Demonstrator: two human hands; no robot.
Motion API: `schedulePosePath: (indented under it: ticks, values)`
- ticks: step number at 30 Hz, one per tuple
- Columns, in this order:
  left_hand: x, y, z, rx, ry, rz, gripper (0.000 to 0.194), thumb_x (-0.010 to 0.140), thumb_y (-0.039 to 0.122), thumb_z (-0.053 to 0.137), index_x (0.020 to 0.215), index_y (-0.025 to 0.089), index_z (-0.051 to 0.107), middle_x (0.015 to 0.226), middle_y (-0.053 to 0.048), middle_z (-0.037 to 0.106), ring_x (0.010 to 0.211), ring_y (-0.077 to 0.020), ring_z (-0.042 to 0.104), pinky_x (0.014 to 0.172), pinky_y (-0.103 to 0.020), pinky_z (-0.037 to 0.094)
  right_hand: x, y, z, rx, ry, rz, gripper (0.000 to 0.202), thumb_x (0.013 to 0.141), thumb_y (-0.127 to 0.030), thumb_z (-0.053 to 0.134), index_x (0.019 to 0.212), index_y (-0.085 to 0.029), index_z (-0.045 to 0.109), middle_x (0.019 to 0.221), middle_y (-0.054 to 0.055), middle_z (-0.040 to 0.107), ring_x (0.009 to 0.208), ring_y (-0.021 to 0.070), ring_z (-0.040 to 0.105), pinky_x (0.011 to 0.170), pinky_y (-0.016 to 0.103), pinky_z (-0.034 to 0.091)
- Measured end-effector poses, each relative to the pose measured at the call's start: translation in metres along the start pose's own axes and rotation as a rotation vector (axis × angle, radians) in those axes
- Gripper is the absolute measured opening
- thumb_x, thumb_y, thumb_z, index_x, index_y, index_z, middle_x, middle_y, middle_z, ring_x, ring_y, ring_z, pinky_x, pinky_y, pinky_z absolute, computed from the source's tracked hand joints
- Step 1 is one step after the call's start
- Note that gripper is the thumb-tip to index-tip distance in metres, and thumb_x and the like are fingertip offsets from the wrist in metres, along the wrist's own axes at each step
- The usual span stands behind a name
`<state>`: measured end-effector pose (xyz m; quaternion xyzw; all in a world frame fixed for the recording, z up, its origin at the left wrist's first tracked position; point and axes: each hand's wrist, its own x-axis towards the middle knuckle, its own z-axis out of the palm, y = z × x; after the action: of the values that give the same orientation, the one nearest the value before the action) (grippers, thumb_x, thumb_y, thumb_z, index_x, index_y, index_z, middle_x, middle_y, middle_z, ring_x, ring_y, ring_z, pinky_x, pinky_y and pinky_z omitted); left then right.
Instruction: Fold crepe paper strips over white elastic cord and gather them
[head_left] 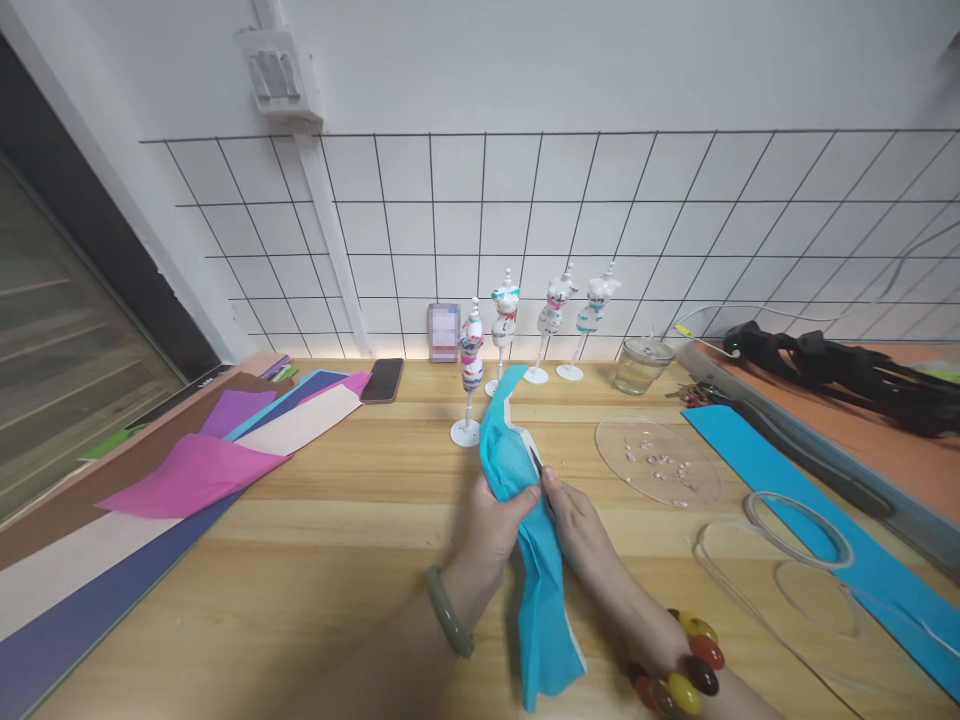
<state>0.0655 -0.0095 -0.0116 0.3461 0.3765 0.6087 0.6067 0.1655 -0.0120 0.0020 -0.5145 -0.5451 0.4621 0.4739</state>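
A long strip of turquoise paper (545, 610) with white along one edge hangs over the middle of the wooden table. My left hand (491, 528), with a green bangle at the wrist, pinches it near its middle, thumb on top. Beside it my right hand (576, 515), wearing a bracelet of large beads, is closed on a small dark pointed tool (535, 458) at the paper's white edge. The tool is mostly hidden by the fingers. Just beyond the paper stands a small white mannequin (472, 350) with coloured decorations.
Several more mannequins (556, 305) line the back. A glass (643, 367) and a clear dish (613, 463) of small pink pieces stand right, near a blue strip (750, 460) and coiled cord (832, 518). Coloured papers (195, 475) lie left, a phone (383, 381) behind them.
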Motion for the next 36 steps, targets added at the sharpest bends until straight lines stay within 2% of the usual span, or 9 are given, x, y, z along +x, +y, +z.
schedulePosePath:
  ticks: [14, 20, 23, 26, 30, 32, 36]
  values:
    - [-0.001, 0.000, 0.002, -0.019, 0.021, -0.007, 0.040, 0.057, 0.025, 0.075, 0.094, 0.016, 0.062, 0.089, -0.006, 0.068, 0.079, -0.0194, 0.063, 0.074, -0.031, 0.048, 0.003, 0.004, 0.000, 0.024, 0.010, 0.005, 0.061, 0.070, -0.070, 0.040, 0.065, -0.014, 0.061, 0.063, 0.006, 0.062, 0.063, 0.0194, 0.055, 0.058, 0.028, 0.046]
    - [-0.001, -0.001, 0.002, 0.009, -0.001, 0.007, 0.040, 0.060, 0.025, 0.074, 0.097, 0.016, 0.062, 0.090, -0.007, 0.068, 0.080, -0.0196, 0.062, 0.075, -0.032, 0.048, 0.001, 0.000, 0.000, 0.028, 0.022, 0.018, 0.053, 0.070, -0.066, 0.046, 0.064, -0.015, 0.058, 0.064, 0.005, 0.061, 0.064, 0.0185, 0.054, 0.061, 0.027, 0.045]
    - [-0.002, 0.002, 0.002, -0.058, -0.025, -0.015, 0.038, 0.060, 0.025, 0.074, 0.095, 0.016, 0.062, 0.090, -0.006, 0.068, 0.081, -0.0201, 0.062, 0.077, -0.032, 0.048, 0.002, 0.000, -0.001, 0.026, 0.009, 0.004, 0.047, 0.073, -0.061, 0.047, 0.065, -0.015, 0.056, 0.067, 0.005, 0.059, 0.067, 0.0180, 0.052, 0.064, 0.027, 0.044]
    - [0.001, 0.006, 0.000, -0.259, -0.054, -0.143, 0.033, 0.066, 0.033, 0.070, 0.092, 0.014, 0.064, 0.092, -0.008, 0.067, 0.083, -0.0208, 0.062, 0.080, -0.032, 0.047, 0.002, 0.002, -0.001, 0.024, -0.018, 0.010, 0.045, 0.077, -0.058, 0.043, 0.066, -0.016, 0.054, 0.065, 0.003, 0.056, 0.064, 0.0165, 0.049, 0.061, 0.026, 0.042]
    - [0.011, 0.015, -0.009, -0.539, -0.161, -0.362, 0.040, 0.075, 0.049, 0.055, 0.089, 0.013, 0.066, 0.088, -0.009, 0.068, 0.081, -0.0198, 0.062, 0.082, -0.032, 0.046, 0.001, 0.006, 0.000, -0.026, -0.087, 0.009, 0.044, 0.081, -0.056, 0.038, 0.061, -0.017, 0.049, 0.058, 0.000, 0.049, 0.058, 0.0140, 0.044, 0.055, 0.025, 0.038]
    - [0.017, 0.019, -0.015, -0.564, -0.175, -0.426, 0.039, 0.076, 0.048, 0.054, 0.086, 0.012, 0.065, 0.084, -0.009, 0.068, 0.079, -0.0197, 0.063, 0.081, -0.032, 0.047, 0.000, 0.007, 0.001, -0.063, -0.121, -0.002, 0.045, 0.081, -0.055, 0.037, 0.062, -0.017, 0.049, 0.059, 0.000, 0.048, 0.058, 0.0138, 0.042, 0.055, 0.025, 0.037]
    - [0.025, 0.025, -0.024, -0.443, -0.107, -0.500, 0.026, 0.072, 0.034, 0.061, 0.084, 0.011, 0.063, 0.077, -0.008, 0.067, 0.071, -0.0194, 0.063, 0.078, -0.033, 0.047, -0.001, 0.008, 0.002, -0.091, -0.201, -0.018, 0.046, 0.083, -0.054, 0.035, 0.068, -0.015, 0.053, 0.063, 0.001, 0.050, 0.059, 0.0136, 0.042, 0.056, 0.025, 0.037]
